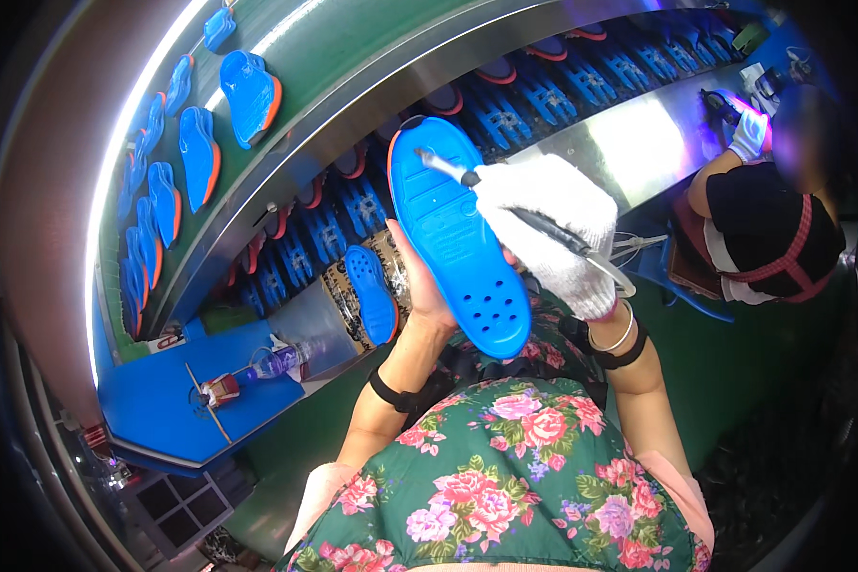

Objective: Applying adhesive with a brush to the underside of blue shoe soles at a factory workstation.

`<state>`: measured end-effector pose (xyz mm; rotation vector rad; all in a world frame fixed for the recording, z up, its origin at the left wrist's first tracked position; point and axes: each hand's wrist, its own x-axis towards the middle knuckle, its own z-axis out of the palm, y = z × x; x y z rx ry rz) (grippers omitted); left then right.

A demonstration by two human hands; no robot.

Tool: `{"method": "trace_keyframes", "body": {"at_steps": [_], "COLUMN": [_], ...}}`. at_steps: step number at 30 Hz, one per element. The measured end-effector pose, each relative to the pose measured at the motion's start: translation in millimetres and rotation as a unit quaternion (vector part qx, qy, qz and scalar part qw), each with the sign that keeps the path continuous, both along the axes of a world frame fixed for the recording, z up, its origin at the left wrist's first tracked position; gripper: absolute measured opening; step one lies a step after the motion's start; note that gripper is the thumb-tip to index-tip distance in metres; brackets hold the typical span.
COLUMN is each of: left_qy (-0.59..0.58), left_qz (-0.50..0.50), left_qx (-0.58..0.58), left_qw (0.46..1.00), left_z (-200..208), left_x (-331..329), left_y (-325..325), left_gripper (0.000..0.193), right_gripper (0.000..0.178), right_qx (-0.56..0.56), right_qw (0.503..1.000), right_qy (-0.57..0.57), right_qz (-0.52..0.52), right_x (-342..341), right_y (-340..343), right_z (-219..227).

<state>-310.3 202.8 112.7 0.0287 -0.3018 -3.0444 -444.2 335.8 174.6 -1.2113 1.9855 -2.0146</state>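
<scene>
My bare left hand (421,286) grips a blue shoe sole (453,229) from below and the side, tilted up in front of me. The sole has an orange edge and a cluster of small holes at its near end. Most of my left fingers are hidden behind it. In a white knitted glove, my right hand (553,224) is closed round a slim brush (453,170) with a metal neck, a dark handle and a clear tube-like tail. Its tip is over the sole's far part; I cannot tell whether it touches.
Another blue sole (372,296) lies on cardboard beside my left arm. Racks of blue holders (562,100) run behind. Blue soles with orange edges (200,157) stand on a green belt (300,71). A bottle (278,362) lies on a blue board (162,391). A co-worker (758,224) sits at right.
</scene>
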Motion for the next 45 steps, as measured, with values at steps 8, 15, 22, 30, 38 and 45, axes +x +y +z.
{"method": "trace_keyframes", "body": {"at_steps": [8,15,22,30,38,45], "left_qy": [-0.302,-0.271,-0.197,-0.272,-0.191,-0.195], "left_qz": [0.105,0.124,0.087,0.109,0.067,0.091], "left_qx": [-0.297,-0.264,-0.155,-0.352,-0.164,-0.204], "left_qw": [0.9,0.917,0.964,0.889,0.965,0.955], "left_z": [-3,-14,-28,-19,-21,-9], "left_x": [-4,0,6,11,8,8], "left_y": [16,11,-3,-2,-13,-13], "left_gripper": [0.101,0.094,0.1,0.108,0.111,0.116], "right_gripper": [0.039,0.024,0.027,0.029,0.027,0.026], "right_qx": [0.041,-0.101,-0.074,-0.074,-0.026,-0.086], "right_qw": [0.966,0.993,0.987,0.978,0.983,0.996], "right_qy": [0.254,0.052,0.13,0.177,0.18,0.011], "right_qz": [0.003,-0.038,0.055,0.087,0.037,0.026], "right_x": [21,10,25,39,48,66], "right_y": [-2,-4,10,15,27,29], "right_z": [-2,-24,-31,-31,-38,-36]}}
